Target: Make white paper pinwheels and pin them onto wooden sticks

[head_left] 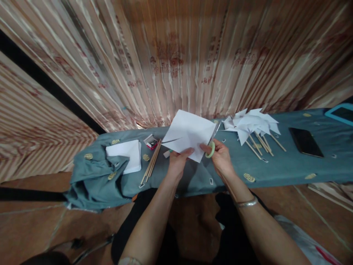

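Observation:
A square sheet of white paper [187, 130] is held up over the cloth, with a cut running in from its left corner. My left hand [178, 162] pinches its lower edge. In my right hand [220, 156] are scissors [211, 150] with pale green handles; their blades point up beside the sheet's right corner. The right thumb also lies against the paper's lower right part. Off to the right lie several white paper pinwheels [250, 123] on wooden sticks. A stack of white paper [132, 154] rests at the left, partly under a fold of cloth.
Several loose wooden sticks [151, 162] lie beside a small open box of pins [151, 141]. Toward the right are a dark phone [306, 142] and a blue-framed tablet [342, 113]. A green patterned cloth [228, 173] covers the narrow table; a pleated curtain [179, 55] hangs behind it.

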A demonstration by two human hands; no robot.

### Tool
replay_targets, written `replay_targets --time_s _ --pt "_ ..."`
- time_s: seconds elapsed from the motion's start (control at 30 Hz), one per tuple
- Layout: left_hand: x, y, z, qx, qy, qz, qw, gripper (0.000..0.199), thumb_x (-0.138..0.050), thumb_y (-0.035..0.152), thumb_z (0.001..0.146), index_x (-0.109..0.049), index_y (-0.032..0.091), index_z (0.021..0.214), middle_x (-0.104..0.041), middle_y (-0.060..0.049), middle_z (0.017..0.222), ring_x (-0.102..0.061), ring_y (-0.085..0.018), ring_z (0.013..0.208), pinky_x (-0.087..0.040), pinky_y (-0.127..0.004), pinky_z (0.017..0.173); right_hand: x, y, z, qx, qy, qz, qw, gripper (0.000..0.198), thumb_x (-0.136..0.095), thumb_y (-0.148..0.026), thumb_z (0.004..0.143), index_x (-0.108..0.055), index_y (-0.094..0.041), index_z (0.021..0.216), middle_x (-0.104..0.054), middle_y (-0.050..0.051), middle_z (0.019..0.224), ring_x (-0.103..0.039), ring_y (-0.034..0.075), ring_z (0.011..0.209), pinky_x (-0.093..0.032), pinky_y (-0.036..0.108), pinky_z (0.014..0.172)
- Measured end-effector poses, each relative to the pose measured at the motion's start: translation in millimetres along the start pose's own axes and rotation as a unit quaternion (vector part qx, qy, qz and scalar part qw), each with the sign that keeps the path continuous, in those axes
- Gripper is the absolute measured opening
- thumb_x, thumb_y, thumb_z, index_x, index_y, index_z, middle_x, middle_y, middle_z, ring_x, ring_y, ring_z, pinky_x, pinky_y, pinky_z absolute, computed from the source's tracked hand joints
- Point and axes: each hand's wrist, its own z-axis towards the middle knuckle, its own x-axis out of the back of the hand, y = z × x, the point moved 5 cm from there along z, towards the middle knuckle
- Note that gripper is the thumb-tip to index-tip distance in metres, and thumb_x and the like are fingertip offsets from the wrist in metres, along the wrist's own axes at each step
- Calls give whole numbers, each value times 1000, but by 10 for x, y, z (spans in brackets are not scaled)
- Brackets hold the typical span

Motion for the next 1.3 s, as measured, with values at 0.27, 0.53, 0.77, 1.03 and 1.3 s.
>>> replay_targets --time_s 0.27,0.53,0.77,1.03,1.3 --pt "361 486 106 -123 64 55 989 30 -87 23 52 -73 14 77 -77 -6 83 -72 -22 81 -55 -35 81 -326 223 -173 -50 -160 -62 984 55 -78 -65 68 -68 -20 98 -74 3 76 -67 17 69 -52 29 65" --pt "597 728 159 -168 97 120 974 36 -88 28 52 -75 14 82 -77 -7 82 -71 -22 77 -56 -34 77 -615 580 -585 -121 -337 -150 922 56 -73 -66 74 -70 -19 104 -72 5 82 -65 17 71 -48 26 59" --pt "677 728 221 -178 94 114 973 30 -87 26 56 -74 13 80 -77 -6 82 -70 -21 77 -54 -33 79 -593 685 -537 -139 -333 -144 921 58 -74 -67 72 -72 -18 102 -70 3 74 -64 15 66 -49 27 62" --pt "558 717 203 -193 89 113 971 37 -86 20 57 -75 16 92 -76 -3 78 -71 -20 76 -54 -30 77 -561 663 -479 -129 -336 -132 924 53 -77 -63 70 -74 -19 99 -71 1 71 -62 13 62 -49 26 60" --pt "497 607 215 -165 91 92 978 37 -83 11 54 -74 20 88 -74 0 75 -70 -18 74 -54 -31 78 -557 617 -447 -136 -321 -123 929 54 -78 -62 69 -73 -18 99 -73 3 72 -66 15 64 -53 26 62"
